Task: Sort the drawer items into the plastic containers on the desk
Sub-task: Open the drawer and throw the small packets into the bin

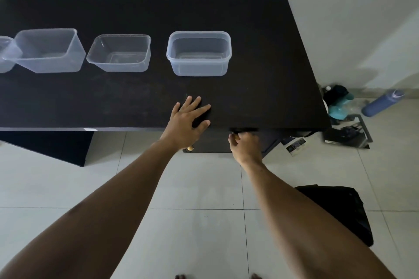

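Room: white wall (340,7) behind, pale tiled floor (204,188) below, and a long black bench (136,102) across my view.
Containers: four clear plastic containers stand in a row on the bench, well back from its front edge, and I see nothing inside any of them.
Rounded container (199,68): farthest right in the row, upright, just beyond my left hand.
Shallow container (122,67): next to the left, apart from the rounded one.
Large container (49,64): further left, near the shallow one.
Cut-off container (5,63): at the left edge of view, overlapping the large one's left side; only part shows.
Left hand (186,120): lies flat on the bench near its front edge, the fingers (200,110) straight and spread, holding nothing.
Right hand (246,145): just under the bench's front edge, its fingers (248,135) curled round the top of the drawer front.
Drawer (215,142): dark, under the right end of the bench; its inside is hidden, so I cannot tell what it holds.
Brass knob (190,148): on the dark front below my left wrist.
Water bottle (383,103): blue, lying tilted on the floor right of the bench.
Black bag (340,210): on the floor beside my right forearm.
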{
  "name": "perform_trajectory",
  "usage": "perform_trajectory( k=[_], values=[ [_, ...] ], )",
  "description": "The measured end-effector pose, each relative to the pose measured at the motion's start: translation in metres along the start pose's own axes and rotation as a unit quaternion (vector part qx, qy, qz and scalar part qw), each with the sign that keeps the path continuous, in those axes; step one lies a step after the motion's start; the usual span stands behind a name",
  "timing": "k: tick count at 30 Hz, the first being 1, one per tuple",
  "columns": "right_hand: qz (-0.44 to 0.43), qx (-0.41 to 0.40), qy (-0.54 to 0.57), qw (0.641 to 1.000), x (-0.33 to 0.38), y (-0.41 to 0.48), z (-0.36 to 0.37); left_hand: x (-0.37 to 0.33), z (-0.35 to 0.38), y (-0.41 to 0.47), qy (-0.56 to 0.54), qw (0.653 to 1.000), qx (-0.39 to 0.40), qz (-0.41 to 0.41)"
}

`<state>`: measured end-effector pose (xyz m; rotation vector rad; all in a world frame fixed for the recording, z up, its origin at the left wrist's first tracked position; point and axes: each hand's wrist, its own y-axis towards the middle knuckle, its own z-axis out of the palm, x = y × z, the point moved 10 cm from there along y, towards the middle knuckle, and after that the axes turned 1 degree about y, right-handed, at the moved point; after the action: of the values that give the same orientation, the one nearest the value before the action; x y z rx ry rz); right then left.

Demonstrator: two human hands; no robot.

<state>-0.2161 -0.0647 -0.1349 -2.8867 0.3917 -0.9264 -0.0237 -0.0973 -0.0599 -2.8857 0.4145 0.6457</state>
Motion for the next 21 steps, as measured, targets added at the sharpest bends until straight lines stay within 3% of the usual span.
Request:
perform_trajectory(
  k=[9,14,17,21],
  values=[
    [-0.022,0.001,0.011,1.000,-0.014,-0.042,0.004,0.000,0.000,-0.002,-0.008,1.000,-0.001,-0.001],
    [-0.022,0.042,-0.052,0.997,-0.013,-0.035,0.006,-0.003,0.000,-0.004,-0.026,1.000,-0.005,-0.007],
    [-0.016,0.045,-0.071,0.996,-0.019,-0.036,-0.005,-0.008,0.000,-0.025,-0.053,0.997,-0.062,-0.006],
    [-0.066,-0.040,-0.002,0.997,-0.005,-0.046,-0.044,-0.029,-0.012,-0.064,0.002,0.977,-0.203,0.063]
  ],
)
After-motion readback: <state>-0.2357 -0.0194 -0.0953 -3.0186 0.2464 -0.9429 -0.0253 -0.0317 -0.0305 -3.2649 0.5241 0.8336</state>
